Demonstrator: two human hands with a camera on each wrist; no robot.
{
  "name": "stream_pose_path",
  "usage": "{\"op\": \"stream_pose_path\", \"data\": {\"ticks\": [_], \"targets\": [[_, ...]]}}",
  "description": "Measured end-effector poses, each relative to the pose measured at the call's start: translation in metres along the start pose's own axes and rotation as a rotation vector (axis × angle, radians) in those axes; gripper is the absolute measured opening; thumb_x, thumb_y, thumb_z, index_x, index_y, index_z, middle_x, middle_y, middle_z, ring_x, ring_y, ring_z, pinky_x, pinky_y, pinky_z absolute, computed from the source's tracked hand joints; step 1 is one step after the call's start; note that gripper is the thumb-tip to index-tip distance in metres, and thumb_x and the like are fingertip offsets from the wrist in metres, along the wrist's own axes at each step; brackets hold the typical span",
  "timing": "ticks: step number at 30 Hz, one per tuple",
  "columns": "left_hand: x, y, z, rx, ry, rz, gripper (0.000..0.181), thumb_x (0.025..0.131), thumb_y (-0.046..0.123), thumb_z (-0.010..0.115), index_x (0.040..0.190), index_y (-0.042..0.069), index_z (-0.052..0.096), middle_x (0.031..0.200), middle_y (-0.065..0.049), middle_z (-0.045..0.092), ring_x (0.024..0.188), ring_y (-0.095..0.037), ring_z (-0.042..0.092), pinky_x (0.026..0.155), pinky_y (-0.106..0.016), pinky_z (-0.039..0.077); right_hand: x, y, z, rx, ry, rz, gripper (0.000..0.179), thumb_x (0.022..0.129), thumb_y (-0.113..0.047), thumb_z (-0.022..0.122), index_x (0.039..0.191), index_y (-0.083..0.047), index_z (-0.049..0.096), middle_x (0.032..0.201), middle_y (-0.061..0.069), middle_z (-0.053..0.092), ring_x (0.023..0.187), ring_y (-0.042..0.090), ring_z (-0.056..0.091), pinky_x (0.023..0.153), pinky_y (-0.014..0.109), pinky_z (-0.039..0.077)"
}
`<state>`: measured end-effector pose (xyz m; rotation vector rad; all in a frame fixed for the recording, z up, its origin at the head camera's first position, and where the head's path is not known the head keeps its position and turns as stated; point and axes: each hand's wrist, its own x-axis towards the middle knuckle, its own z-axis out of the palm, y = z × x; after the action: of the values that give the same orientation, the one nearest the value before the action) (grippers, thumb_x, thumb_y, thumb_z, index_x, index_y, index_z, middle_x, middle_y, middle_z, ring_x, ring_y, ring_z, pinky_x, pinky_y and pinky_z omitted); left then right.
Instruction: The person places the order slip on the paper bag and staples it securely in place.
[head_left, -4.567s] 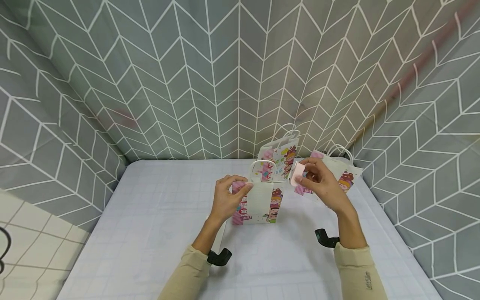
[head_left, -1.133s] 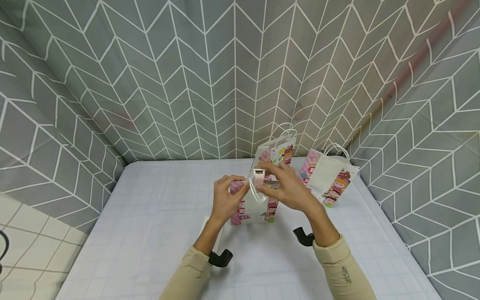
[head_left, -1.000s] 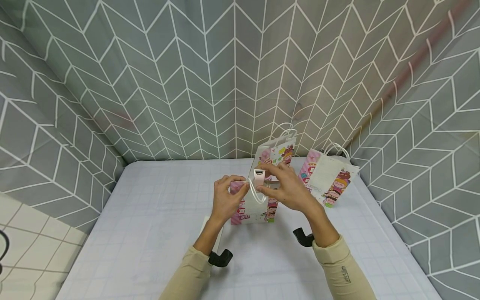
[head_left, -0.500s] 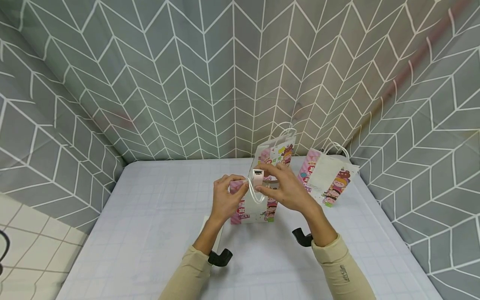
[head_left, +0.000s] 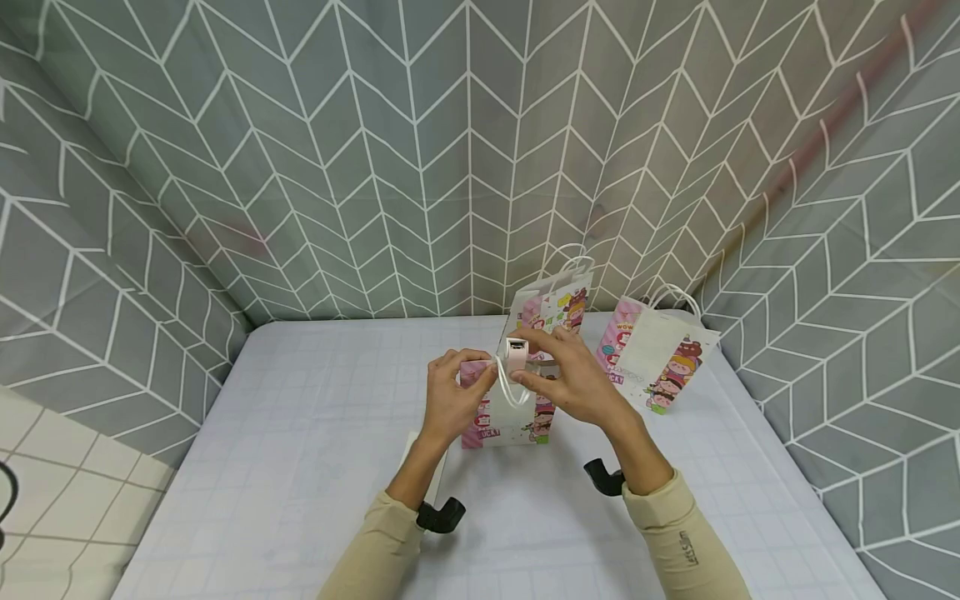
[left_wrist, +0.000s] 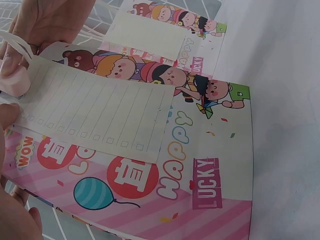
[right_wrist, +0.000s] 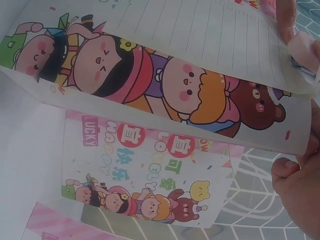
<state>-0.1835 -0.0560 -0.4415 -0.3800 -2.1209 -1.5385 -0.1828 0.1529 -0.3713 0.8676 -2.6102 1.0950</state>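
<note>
A pink-and-white paper gift bag [head_left: 480, 437] printed with cartoon figures stands upright mid-table. A lined checklist sheet [left_wrist: 100, 110] lies flat against its front, up to the top edge. My left hand [head_left: 450, 396] pinches the bag's upper left edge, thumb on the front. My right hand [head_left: 577, 383] holds a small pink mini stapler [head_left: 517, 357] between thumb and fingers, at the middle of the bag's top edge. The bag's white handle [head_left: 505, 387] flops forward over the sheet beside the stapler. The right fingers hide part of the bag's top right corner.
Behind stands a second similar bag [head_left: 555, 304], handles up. To the right, a third bag [head_left: 667, 362] bears a sheet on its front. A white pad [head_left: 437, 479] lies partly under the left forearm. Patterned grey curtains [head_left: 375, 167] enclose the table.
Since the earliest frame, my right hand has brought the stapler left onto the bag's top edge, and the handle has folded forward. Over the last second both hands stay nearly still.
</note>
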Motion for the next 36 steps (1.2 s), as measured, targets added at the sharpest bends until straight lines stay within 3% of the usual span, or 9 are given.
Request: {"op": "stream_pose_path", "data": {"ticks": [6, 13, 18, 21, 30, 36], "targets": [[0.002, 0.002, -0.004, -0.010, -0.023, 0.003, 0.012, 0.086, 0.019, 0.081, 0.095, 0.014, 0.076, 0.087, -0.001, 0.068, 0.092, -0.021, 0.059, 0.102, -0.057, 0.029, 0.001, 0.000, -0.001, -0.004, 0.006, -0.019, 0.056, 0.090, -0.035, 0.077, 0.141, -0.024, 0.058, 0.118, -0.001, 0.068, 0.110, 0.024, 0.054, 0.089, 0.051, 0.048], [0.007, 0.002, -0.014, -0.047, -0.126, -0.004, 0.015, 0.085, 0.020, 0.082, 0.098, 0.018, 0.076, 0.097, 0.003, 0.071, 0.096, -0.019, 0.057, 0.100, -0.055, 0.032, -0.002, -0.001, 0.000, -0.006, 0.003, -0.020, 0.056, 0.090, -0.037, 0.076, 0.141, -0.027, 0.058, 0.112, 0.000, 0.064, 0.105, 0.021, 0.052, 0.085, 0.049, 0.048], [0.010, 0.003, -0.017, -0.009, -0.203, 0.096, 0.043, 0.078, 0.023, 0.088, 0.118, 0.020, 0.073, 0.111, 0.004, 0.074, 0.104, -0.021, 0.057, 0.105, -0.055, 0.025, -0.003, -0.001, 0.000, -0.006, -0.003, -0.017, 0.056, 0.090, -0.037, 0.076, 0.142, -0.027, 0.057, 0.112, 0.003, 0.062, 0.105, 0.021, 0.052, 0.083, 0.050, 0.050], [0.012, 0.005, -0.017, 0.026, -0.230, 0.150, 0.050, 0.075, 0.026, 0.090, 0.121, 0.018, 0.073, 0.109, 0.003, 0.075, 0.102, -0.018, 0.057, 0.105, -0.055, 0.024, -0.003, 0.000, 0.000, -0.013, -0.003, -0.021, 0.057, 0.090, -0.036, 0.076, 0.143, -0.025, 0.057, 0.116, 0.002, 0.064, 0.107, 0.024, 0.052, 0.085, 0.051, 0.049], [0.012, 0.009, -0.016, 0.063, -0.239, 0.154, 0.042, 0.076, 0.029, 0.089, 0.114, 0.018, 0.076, 0.102, 0.005, 0.074, 0.099, -0.014, 0.054, 0.103, -0.053, 0.026, -0.003, -0.001, -0.002, -0.034, -0.003, -0.039, 0.056, 0.089, -0.039, 0.076, 0.141, -0.027, 0.058, 0.109, 0.000, 0.063, 0.096, 0.019, 0.049, 0.078, 0.040, 0.045], [0.009, 0.007, -0.014, 0.069, -0.207, 0.183, 0.041, 0.076, 0.029, 0.090, 0.113, 0.017, 0.077, 0.098, 0.004, 0.076, 0.091, -0.014, 0.051, 0.102, -0.052, 0.025, -0.003, -0.001, -0.003, -0.002, -0.018, -0.046, 0.054, 0.090, -0.038, 0.076, 0.140, -0.028, 0.058, 0.124, -0.003, 0.066, 0.104, 0.019, 0.053, 0.084, 0.045, 0.049]]}}
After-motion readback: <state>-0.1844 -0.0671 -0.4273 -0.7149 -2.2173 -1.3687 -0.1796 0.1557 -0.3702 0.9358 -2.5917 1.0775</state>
